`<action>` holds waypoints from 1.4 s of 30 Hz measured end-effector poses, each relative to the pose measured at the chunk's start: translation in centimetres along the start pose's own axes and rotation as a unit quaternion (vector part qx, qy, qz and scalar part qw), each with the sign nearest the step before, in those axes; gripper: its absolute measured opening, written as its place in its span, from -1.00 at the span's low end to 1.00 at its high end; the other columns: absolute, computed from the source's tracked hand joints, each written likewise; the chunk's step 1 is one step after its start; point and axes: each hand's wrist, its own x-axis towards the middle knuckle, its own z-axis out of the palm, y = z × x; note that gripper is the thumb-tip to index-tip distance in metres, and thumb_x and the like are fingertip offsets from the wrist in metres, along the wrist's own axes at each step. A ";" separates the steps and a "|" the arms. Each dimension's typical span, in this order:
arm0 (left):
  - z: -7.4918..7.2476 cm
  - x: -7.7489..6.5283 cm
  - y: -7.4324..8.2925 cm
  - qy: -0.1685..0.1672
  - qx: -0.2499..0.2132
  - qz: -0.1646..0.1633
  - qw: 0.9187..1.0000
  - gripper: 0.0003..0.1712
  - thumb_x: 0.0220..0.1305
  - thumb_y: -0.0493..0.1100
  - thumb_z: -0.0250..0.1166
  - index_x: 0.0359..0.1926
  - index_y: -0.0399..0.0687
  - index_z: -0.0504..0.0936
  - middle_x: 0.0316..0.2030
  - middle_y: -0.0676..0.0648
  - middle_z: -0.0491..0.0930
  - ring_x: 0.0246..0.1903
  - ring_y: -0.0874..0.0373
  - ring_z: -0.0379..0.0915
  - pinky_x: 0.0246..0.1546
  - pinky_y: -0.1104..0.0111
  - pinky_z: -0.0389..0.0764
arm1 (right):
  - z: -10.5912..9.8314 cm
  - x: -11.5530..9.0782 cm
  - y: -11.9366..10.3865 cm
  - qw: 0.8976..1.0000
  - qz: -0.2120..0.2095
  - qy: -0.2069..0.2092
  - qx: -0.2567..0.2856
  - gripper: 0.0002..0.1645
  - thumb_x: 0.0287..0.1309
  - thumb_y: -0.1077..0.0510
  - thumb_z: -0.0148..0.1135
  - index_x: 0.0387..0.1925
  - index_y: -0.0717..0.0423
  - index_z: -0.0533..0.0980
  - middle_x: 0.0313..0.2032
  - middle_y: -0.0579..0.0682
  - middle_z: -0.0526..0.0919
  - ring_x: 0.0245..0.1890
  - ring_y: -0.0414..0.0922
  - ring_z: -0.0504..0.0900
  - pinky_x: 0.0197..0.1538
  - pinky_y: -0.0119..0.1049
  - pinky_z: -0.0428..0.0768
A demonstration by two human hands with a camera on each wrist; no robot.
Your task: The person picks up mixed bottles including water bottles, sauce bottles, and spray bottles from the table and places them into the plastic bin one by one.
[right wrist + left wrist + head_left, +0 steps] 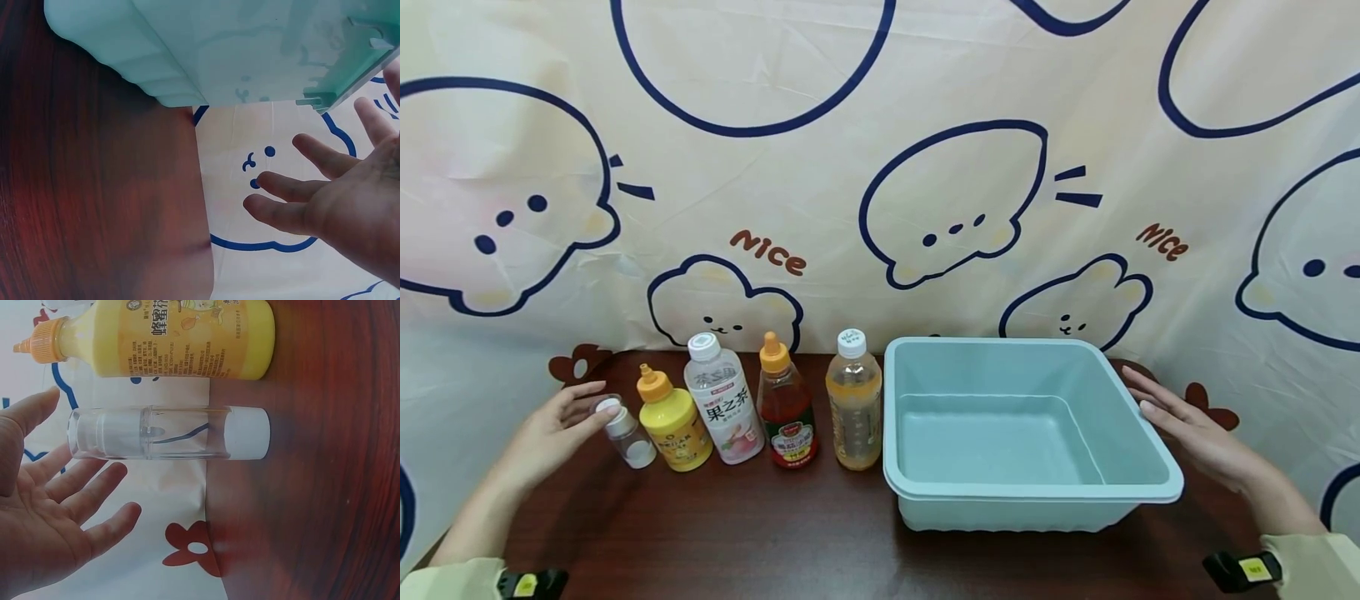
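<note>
At the left end of a row of bottles, my left hand (555, 423) is beside a small clear bottle (187, 434) with a white base and a clear cap. Its fingers are spread and relaxed around the bottle's upper end, with no grip on it. To the right stands a yellow squeeze bottle (677, 425) with an orange nozzle cap. My right hand (1195, 429) is at the right side of a light blue plastic basin (1030, 492), fingers extended near its rim. In the right wrist view the fingers are spread and hold nothing.
Further along the row stand a white-capped drink bottle (724, 400), a red sauce bottle (787, 408) with an orange cap, and a bottle of brownish liquid (854, 408). All are on a dark wooden table (737, 533). A printed cloth (820, 183) hangs behind.
</note>
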 end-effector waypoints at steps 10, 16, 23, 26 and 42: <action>0.2 0.0 0.1 -0.006 -0.002 -0.014 1.000 -0.21 0.32 0.09 0.02 0.29 -0.44 0.02 0.12 -0.55 0.19 0.05 -0.44 0.15 -0.32 0.34 0.54 | 0.3 0.0 0.0 1.000 -0.001 -0.007 0.027 -0.38 0.41 0.02 -0.32 0.41 -0.23 -0.20 0.23 -0.35 0.08 -0.07 -0.61 0.32 -0.08 0.12 0.48; 1.1 3.1 -7.3 0.014 0.011 -0.040 0.999 -0.15 0.19 0.28 0.06 0.36 -0.01 0.05 0.17 -0.29 0.27 0.07 -0.05 0.30 -0.29 0.17 0.57 | 0.3 0.1 -0.3 0.999 0.004 -0.014 0.049 -0.38 0.41 0.00 -0.32 0.41 -0.23 -0.20 0.23 -0.35 0.04 -0.08 -0.53 0.40 -0.11 0.07 0.52; 2.0 5.8 -13.8 0.022 0.003 -0.027 0.999 -0.18 0.17 0.30 0.06 0.37 0.16 0.04 0.20 -0.27 0.26 0.12 -0.18 0.21 -0.27 0.24 0.53 | 0.5 0.1 -0.7 0.997 -0.001 -0.024 0.074 -0.38 0.41 0.01 -0.31 0.41 -0.22 -0.18 0.13 -0.47 0.11 -0.08 -0.47 0.45 -0.15 -0.03 0.57; 2.2 6.0 -14.4 0.029 0.001 -0.027 0.999 -0.18 0.17 0.31 0.05 0.36 0.17 0.03 0.19 -0.30 0.27 0.12 -0.24 0.21 -0.29 0.26 0.53 | 0.5 0.2 -0.8 0.996 -0.004 -0.029 0.083 -0.39 0.41 0.03 -0.31 0.41 -0.21 -0.18 0.08 -0.51 0.15 -0.09 -0.43 0.47 -0.17 -0.06 0.59; 2.6 5.5 -13.4 0.022 -0.003 -0.022 1.000 -0.14 0.17 0.30 0.07 0.31 -0.10 0.08 0.18 -0.38 0.26 0.12 -0.36 0.18 -0.26 0.11 0.56 | 0.6 0.6 -0.5 0.993 0.003 -0.042 0.110 -0.38 0.42 0.06 -0.33 0.41 -0.22 -0.21 0.06 -0.45 0.18 -0.09 -0.35 0.50 -0.19 -0.04 0.58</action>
